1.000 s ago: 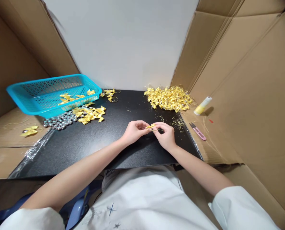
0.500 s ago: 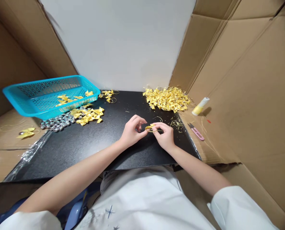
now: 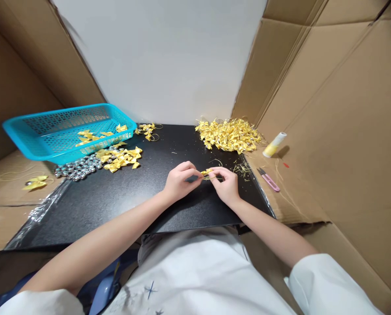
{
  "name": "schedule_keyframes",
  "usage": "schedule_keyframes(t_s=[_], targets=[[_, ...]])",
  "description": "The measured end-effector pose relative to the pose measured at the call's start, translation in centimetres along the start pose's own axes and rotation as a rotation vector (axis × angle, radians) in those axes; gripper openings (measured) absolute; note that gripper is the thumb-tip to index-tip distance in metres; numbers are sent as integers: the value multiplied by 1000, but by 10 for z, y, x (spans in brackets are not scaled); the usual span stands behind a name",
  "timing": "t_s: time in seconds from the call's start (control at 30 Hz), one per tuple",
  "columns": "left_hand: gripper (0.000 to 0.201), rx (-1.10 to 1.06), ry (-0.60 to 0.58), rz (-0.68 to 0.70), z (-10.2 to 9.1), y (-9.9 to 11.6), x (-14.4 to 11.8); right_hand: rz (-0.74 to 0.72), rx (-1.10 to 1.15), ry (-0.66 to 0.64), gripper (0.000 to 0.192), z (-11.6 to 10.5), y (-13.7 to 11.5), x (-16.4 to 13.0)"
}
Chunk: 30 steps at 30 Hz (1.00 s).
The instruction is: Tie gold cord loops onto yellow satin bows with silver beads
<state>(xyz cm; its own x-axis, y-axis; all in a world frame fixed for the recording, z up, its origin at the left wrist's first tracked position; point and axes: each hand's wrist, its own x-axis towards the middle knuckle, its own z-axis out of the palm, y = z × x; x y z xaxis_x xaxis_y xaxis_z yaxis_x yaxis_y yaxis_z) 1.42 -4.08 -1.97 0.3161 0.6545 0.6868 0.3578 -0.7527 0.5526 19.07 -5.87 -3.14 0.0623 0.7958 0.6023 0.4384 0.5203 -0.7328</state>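
Note:
A small yellow ribbon bow with thin gold cord hangs between my two hands over the black table. My left hand pinches its left end between thumb and index finger. On the other side my right hand is closed on the bow's right end and the cord. The fingers partly cover the bow. Short cord clippings lie just right of my right hand, and pink-handled thread snips rest farther right on the cardboard.
A blue basket with yellow bows stands at the left. Before it lie silver bells or beads and loose bows. A big heap of yellow bows sits at the back right, near a thread spool. Cardboard walls flank the table.
My left thumb and index finger have closed together on the left end of the bow; they were apart before. My right hand has stayed nearly in place.

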Motion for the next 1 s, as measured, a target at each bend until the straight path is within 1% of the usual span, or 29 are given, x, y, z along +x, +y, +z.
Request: schedule_keyframes(t_s=[0.1, 0.13, 0.23, 0.33, 0.43, 0.53, 0.6, 0.7, 0.87, 0.93, 1.0], targets=[[4, -73, -46, -65, -2, -1, 1, 0, -2, 0, 17, 0, 0, 0], [5, -108, -64, -96, -2, -2, 2, -1, -4, 0, 17, -1, 0, 0], [16, -243, -121, -224, -1, -6, 7, -9, -13, -3, 17, -1, 0, 0], [21, -374, -206, -376, 2, -9, 10, -25, -20, -10, 16, 0, 0, 0], [25, -454, -280, -492, 6, -11, 11, -37, -24, -17, 16, 1, 0, 0], [27, -498, -277, -565, 8, -12, 9, -40, -31, -14, 16, 1, 1, 0], [26, -517, -260, -588, 8, -12, 9, -38, -35, -13, 16, 2, 1, 0], [22, -534, -259, -584, 6, -13, 9, -31, -38, -12, 17, 1, 2, 0], [16, -496, -266, -511, 5, -8, 9, -20, -29, -3, 18, 0, 1, 0], [20, -447, -244, -477, 7, -5, 7, -17, -25, -1, 17, 0, 1, 0], [20, -389, -193, -456, 10, -3, 5, -13, -22, -2, 17, 1, 1, 0]])
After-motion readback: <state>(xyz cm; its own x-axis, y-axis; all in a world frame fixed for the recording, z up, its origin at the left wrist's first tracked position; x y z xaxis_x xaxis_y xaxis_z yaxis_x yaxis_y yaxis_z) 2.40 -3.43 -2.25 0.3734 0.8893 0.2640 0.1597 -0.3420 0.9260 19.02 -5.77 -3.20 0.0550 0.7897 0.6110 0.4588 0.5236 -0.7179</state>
